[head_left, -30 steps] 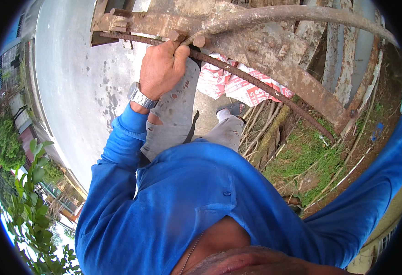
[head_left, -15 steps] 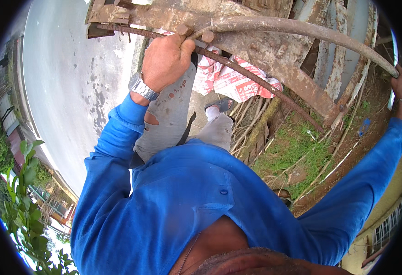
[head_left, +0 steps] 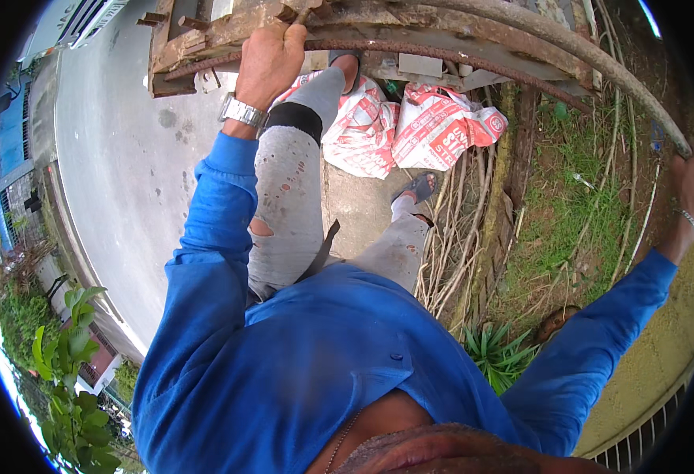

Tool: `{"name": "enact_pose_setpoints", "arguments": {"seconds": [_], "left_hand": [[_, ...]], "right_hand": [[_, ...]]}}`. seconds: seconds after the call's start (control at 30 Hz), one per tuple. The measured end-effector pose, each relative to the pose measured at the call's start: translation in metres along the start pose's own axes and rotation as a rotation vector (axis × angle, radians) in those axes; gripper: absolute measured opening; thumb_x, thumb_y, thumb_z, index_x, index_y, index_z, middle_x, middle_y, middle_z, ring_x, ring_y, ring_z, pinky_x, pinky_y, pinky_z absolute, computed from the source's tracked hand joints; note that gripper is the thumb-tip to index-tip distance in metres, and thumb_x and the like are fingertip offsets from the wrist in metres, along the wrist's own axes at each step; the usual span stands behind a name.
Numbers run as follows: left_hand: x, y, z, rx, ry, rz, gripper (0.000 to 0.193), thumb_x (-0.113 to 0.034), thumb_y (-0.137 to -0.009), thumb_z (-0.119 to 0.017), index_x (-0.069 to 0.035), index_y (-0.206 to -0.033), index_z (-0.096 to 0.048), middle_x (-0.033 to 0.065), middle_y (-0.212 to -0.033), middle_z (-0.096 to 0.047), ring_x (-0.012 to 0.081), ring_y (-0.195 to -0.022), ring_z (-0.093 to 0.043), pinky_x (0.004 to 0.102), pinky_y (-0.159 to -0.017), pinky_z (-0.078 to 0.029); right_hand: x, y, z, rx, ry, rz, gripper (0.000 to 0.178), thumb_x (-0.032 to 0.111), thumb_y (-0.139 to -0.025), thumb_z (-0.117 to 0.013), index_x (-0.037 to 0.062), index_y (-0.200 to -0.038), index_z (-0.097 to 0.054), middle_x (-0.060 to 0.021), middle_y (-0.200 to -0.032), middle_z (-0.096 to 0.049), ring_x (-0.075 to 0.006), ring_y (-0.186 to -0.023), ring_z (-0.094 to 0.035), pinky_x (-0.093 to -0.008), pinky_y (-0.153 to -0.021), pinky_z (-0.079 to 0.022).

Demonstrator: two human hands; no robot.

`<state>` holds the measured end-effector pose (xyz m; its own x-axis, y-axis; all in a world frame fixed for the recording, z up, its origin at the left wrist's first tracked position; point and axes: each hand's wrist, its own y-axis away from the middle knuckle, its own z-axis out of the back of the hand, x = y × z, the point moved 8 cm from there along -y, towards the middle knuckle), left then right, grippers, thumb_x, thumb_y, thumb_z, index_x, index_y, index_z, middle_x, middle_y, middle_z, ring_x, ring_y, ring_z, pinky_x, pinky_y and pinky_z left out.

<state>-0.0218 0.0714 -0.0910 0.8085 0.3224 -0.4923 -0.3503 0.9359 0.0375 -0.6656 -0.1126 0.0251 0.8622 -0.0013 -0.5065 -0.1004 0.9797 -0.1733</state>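
My left hand (head_left: 270, 62), with a silver watch (head_left: 242, 113) on its wrist, is closed around a thin rusty rod (head_left: 458, 54) that runs along a rusty metal frame (head_left: 197, 43) at the top. My right hand (head_left: 691, 183), arm stretched far to the right, grips the lower end of a long curved grey pipe (head_left: 592, 63). My left leg in torn grey trousers (head_left: 288, 205) is raised, its sandalled foot (head_left: 345, 65) up against the frame. The other sandalled foot (head_left: 420, 188) stands on the concrete below.
Red and white printed sacks (head_left: 414, 126) lie under the frame. Dry sticks (head_left: 450, 237) and a grass strip (head_left: 576, 213) run on the right, beside a yellow wall (head_left: 663, 355). A grey concrete road (head_left: 118, 182) lies on the left, with green plants (head_left: 70, 387) below.
My head has swung right, and my right hand on the pipe's end has come fully into view. My left foot has risen to the frame. The left hand keeps its grip on the rod.
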Motion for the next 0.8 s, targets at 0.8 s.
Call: {"name": "enact_pose_setpoints", "arguments": {"seconds": [0.8], "left_hand": [[0.015, -0.053, -0.023, 0.061, -0.195, -0.291, 0.048, -0.031, -0.094, -0.045, 0.011, -0.093, -0.066, 0.0344, -0.096, -0.066, 0.0469, -0.09, -0.066, 0.0497, -0.08, -0.052]], "right_hand": [[0.037, 0.113, 0.023, 0.044, -0.263, -0.218, 0.035, 0.023, -0.08, -0.058, 0.0057, -0.106, -0.073, -0.0232, -0.11, -0.071, -0.0405, -0.105, -0.067, -0.0489, -0.096, -0.051]]}}
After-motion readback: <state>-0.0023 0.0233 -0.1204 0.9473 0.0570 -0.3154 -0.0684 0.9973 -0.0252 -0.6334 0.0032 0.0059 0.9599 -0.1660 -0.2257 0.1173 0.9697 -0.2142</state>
